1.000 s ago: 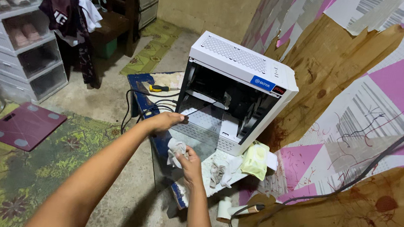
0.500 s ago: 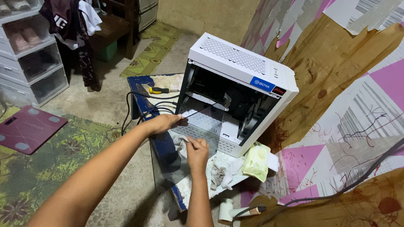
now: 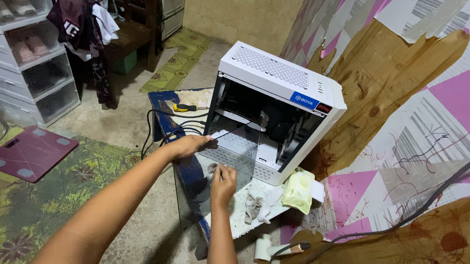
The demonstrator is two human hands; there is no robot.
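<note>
Head view. My left hand [image 3: 189, 144], at frame centre, has its grip closed on the top edge of a clear glass panel [image 3: 211, 173] that stands on edge against the open side of the white computer case [image 3: 276, 104]. My right hand [image 3: 223, 180], just below, has its grip closed on a small white cloth [image 3: 212, 169], pressed to the glass. Case and panel sit on a worn blue-and-white surface [image 3: 164, 99].

To wipe well, in my judgement: keep the left hand steady, stroke lightly, stay clear of the black cables [image 3: 165, 131] at left.
</note>
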